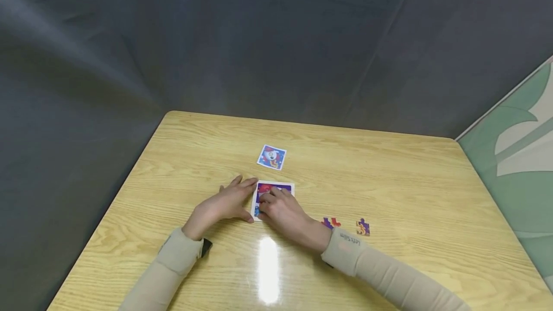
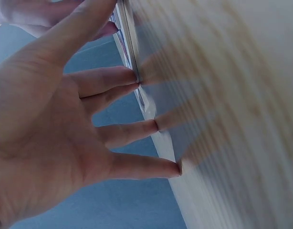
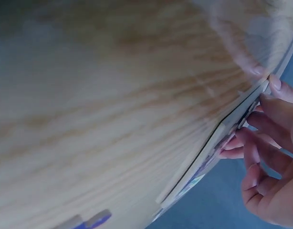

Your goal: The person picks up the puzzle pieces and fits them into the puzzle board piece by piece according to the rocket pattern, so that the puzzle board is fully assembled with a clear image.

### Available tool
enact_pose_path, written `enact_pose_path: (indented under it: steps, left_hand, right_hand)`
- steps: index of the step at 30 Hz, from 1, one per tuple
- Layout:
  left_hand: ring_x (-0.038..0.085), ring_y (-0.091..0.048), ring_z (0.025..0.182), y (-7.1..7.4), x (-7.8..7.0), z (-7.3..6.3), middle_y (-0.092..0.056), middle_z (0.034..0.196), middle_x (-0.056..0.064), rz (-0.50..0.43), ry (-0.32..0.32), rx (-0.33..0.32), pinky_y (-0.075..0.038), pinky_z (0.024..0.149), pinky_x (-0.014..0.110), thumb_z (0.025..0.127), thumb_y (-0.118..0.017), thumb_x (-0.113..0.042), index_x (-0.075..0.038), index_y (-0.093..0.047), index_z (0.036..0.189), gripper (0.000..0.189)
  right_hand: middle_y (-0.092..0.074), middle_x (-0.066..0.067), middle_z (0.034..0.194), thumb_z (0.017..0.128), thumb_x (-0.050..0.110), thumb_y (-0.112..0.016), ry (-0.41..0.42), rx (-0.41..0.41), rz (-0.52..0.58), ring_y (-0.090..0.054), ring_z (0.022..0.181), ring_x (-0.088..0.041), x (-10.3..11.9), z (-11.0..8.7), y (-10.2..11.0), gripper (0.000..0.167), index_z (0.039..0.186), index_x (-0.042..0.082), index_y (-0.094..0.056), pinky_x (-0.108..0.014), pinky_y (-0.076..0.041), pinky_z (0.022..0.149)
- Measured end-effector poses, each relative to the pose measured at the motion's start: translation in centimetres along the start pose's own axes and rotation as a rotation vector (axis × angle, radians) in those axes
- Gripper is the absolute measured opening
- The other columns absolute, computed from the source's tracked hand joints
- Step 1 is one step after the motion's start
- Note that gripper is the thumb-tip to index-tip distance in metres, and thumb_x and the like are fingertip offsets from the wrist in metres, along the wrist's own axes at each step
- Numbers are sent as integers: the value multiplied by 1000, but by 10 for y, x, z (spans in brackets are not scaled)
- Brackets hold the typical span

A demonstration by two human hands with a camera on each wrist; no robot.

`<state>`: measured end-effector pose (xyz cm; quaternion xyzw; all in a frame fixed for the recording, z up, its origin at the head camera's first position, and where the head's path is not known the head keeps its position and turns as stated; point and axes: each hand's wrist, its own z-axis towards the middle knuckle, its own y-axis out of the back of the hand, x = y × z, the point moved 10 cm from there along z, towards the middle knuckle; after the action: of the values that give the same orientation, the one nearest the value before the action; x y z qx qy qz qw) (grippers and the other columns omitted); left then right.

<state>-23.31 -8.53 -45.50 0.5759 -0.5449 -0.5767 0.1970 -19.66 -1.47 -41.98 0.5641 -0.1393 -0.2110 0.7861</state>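
The white-bordered jigsaw tray [image 1: 272, 183] lies on the wooden table [image 1: 410, 181]; the left hand [image 1: 224, 205], fingers spread, touches its nine-o'clock edge. The right hand [image 1: 282, 210] bends over its face, hiding much of it — whether pinching a piece, I cannot tell. Picture card [image 1: 272, 157] at twelve; loose jigsaw pieces [image 1: 363, 227] between three and four.

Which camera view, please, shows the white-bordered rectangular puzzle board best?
The head view, which shows the white-bordered rectangular puzzle board from above, though the right hand covers part. Both wrist views show it nearly edge-on.
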Motion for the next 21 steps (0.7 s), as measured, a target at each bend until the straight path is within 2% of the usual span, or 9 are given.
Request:
enact_pose_path:
  steps: [4, 6, 10, 13, 17, 21]
  left_hand:
    - [48, -11, 142, -1, 1, 1, -25, 158, 9, -4, 0, 3, -17, 94, 82, 72, -84, -32, -1, -36, 147, 94]
    - [47, -11, 142, -1, 1, 1, -25, 158, 8, 1, 1, 1, -18, 94, 81, 72, -84, -32, -1, -36, 147, 94]
    - [47, -12, 142, -2, 0, 2, -26, 157, 8, 10, -6, -1, -20, 93, 82, 71, -84, -33, -1, -37, 147, 94]
    - [48, -13, 142, -2, 0, 2, -26, 157, 8, 8, -4, -2, -20, 93, 82, 71, -85, -32, -1, -37, 147, 95]
    - [46, -10, 142, -3, 1, 3, -24, 158, 8, 3, 11, 6, -17, 95, 81, 71, -84, -32, -1, -34, 148, 97]
    - [45, -8, 143, -4, 3, 3, -22, 159, 7, -4, 23, 25, -14, 96, 81, 72, -84, -32, -2, -33, 149, 97]
  right_hand:
    - [-67, 3, 95, 83, 26, -75, -4, -6, -36, -56, 85, -16, 2, 1, 0, 10, 80, 17, -75, -30, -46, 68]
    - [-67, 3, 95, 83, 25, -75, -6, 5, -17, -55, 85, -16, 2, 1, -1, 8, 81, 17, -76, -29, -45, 67]
    - [-68, 2, 99, 85, 20, -73, -22, -4, 139, -55, 87, -16, -7, -2, 12, 6, 88, 15, -77, -29, -46, 69]
    - [-71, -1, 99, 82, 13, -76, -47, -89, 255, -57, 86, -16, -24, -10, 37, 9, 91, 11, -77, -29, -49, 71]
    - [-73, -3, 96, 76, 4, -79, -131, -207, 327, -60, 86, -16, -60, -40, 68, 16, 91, 8, -76, -29, -54, 73]
    - [-73, -4, 95, 74, 2, -80, -214, -200, 357, -62, 87, -17, -87, -90, 66, 18, 91, 7, -76, -31, -56, 72]
